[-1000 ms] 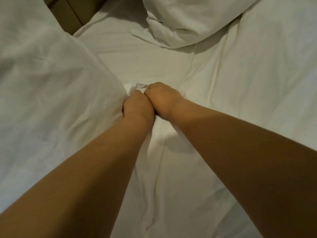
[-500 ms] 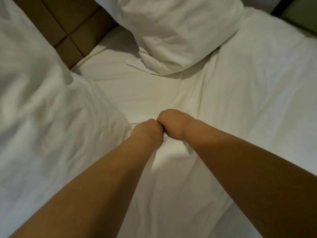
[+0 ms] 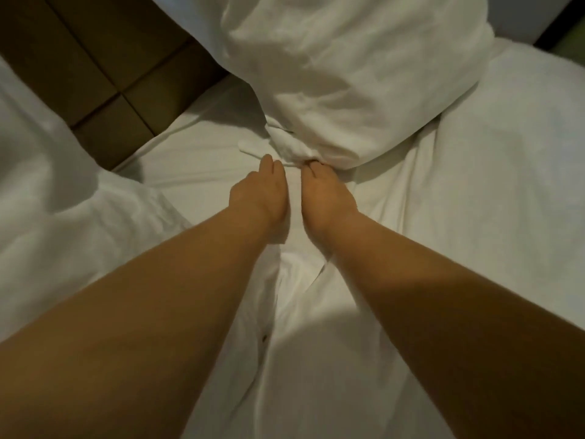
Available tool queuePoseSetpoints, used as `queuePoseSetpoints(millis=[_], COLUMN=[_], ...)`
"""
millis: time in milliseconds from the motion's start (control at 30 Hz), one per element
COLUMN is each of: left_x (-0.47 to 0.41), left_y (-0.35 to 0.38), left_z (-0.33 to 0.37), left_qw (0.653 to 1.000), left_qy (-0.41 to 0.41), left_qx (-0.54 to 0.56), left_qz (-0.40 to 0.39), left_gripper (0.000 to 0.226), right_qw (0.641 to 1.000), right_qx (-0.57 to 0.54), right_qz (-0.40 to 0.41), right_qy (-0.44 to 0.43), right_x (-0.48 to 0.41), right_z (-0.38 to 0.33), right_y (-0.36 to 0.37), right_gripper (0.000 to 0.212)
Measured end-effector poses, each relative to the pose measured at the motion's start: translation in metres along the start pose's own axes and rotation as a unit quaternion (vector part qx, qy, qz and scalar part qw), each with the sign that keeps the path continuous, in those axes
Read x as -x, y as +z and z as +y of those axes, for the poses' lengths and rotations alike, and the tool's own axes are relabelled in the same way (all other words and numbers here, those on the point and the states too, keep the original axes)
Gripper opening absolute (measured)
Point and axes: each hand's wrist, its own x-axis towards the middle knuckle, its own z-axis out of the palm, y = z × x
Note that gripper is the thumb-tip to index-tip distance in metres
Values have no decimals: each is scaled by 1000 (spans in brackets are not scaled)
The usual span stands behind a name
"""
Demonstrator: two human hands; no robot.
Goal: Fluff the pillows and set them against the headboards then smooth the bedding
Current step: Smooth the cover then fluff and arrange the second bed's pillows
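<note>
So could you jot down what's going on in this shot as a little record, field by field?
setting: bed with a white sheet, brown panelled headboard at upper left
far pillow: white, rumpled, lying ahead of both hands
near pillow: white, at the left edge
left hand: reaching forward, fingers near the far pillow's corner, contact unclear
right hand: fingertips at the far pillow's lower corner, grip cannot be told
bedding: creased, not yet smoothed
</note>
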Motion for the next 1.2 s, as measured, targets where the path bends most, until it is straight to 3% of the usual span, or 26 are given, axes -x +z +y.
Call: queuePoseSetpoints(millis=[67, 133, 267, 533, 667, 767, 867, 1067, 1200], left_x=[-19, -35, -50, -65, -60, -49, -34, -10, 2], left_y=[9, 17, 5, 5, 3, 6, 0, -11, -1], left_z=[1, -2, 2, 15, 17, 17, 20, 44, 61], left_qw=[996, 989, 994, 999, 998, 996, 997, 996, 990], left_qy=[-30, -49, 20, -1, 3, -15, 10, 70, 70], left_qx=[79, 139, 90, -21, -17, 49, 55, -16, -4], left_qz=[-12, 10, 51, 44, 53, 78, 54, -59, -122], left_gripper=[73, 47, 39, 43, 43, 34, 25, 42, 50], right_qw=[999, 998, 996, 995, 994, 996, 995, 978, 957], right_qx=[-12, 0, 32, -38, -53, -50, -29, 42, 76], right_qz=[37, 65, 89, 50, 41, -2, -59, -193, -274], right_qy=[21, 15, 3, 74, 88, 79, 72, 71, 52], right_x=[-9, -16, -29, -52, -54, -51, -49, -22, 1], right_z=[-3, -4, -2, 5, 1, 1, 4, 15, 23], right_y=[13, 23, 16, 1, -2, -10, -25, -61, -74], right_gripper=[43, 38, 29, 23, 25, 25, 29, 37, 47])
